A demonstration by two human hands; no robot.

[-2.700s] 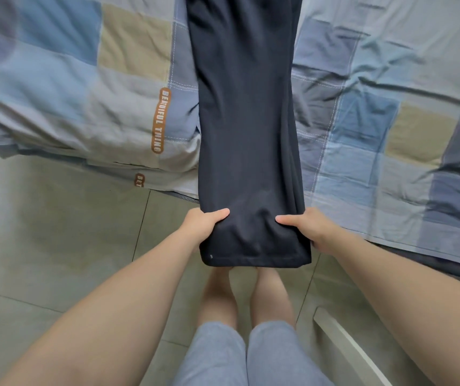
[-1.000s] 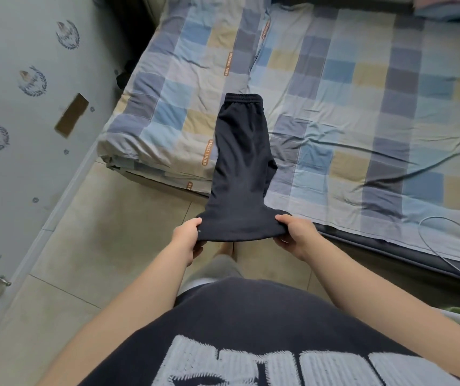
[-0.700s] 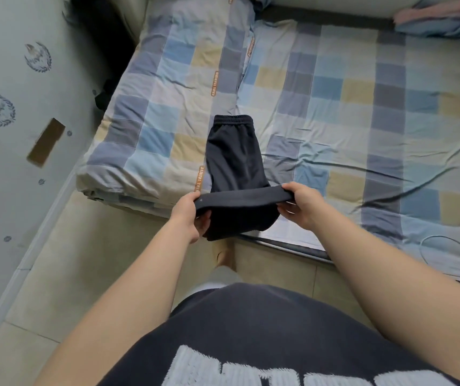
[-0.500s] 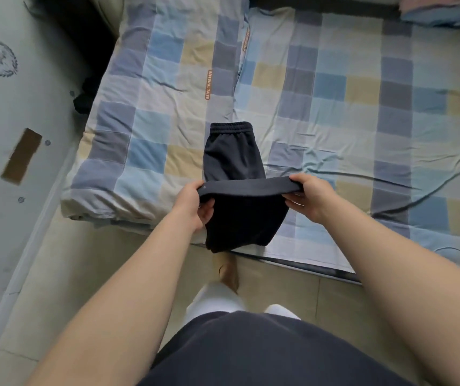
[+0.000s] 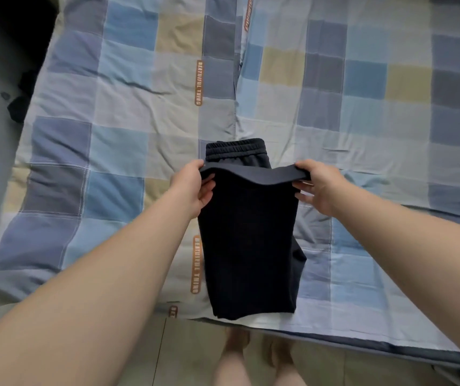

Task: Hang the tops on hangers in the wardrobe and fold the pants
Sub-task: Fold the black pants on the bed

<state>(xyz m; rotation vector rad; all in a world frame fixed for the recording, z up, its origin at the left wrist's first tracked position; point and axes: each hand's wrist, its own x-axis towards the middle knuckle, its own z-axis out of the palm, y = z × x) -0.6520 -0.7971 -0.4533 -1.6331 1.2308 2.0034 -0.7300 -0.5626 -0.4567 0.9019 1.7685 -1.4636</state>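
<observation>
My left hand (image 5: 192,188) and right hand (image 5: 318,186) pinch the hem corners of soft dark pants (image 5: 251,246), doubled over the checked quilted bed (image 5: 111,135).

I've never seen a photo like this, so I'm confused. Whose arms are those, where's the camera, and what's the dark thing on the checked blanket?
There is no machine here, just a person. The one camera sits on their head and looks down, so you see their own arms reaching out. The left hand and the right hand each pinch an end of the dark pants between thumb and fingers. The pants lie on a checked bed cover, with the stretchy waistband farthest away. The hands hold the leg end up near the waistband, probably to fold the pants in half. At the bottom are the tiled floor and the person's bare feet.
</observation>
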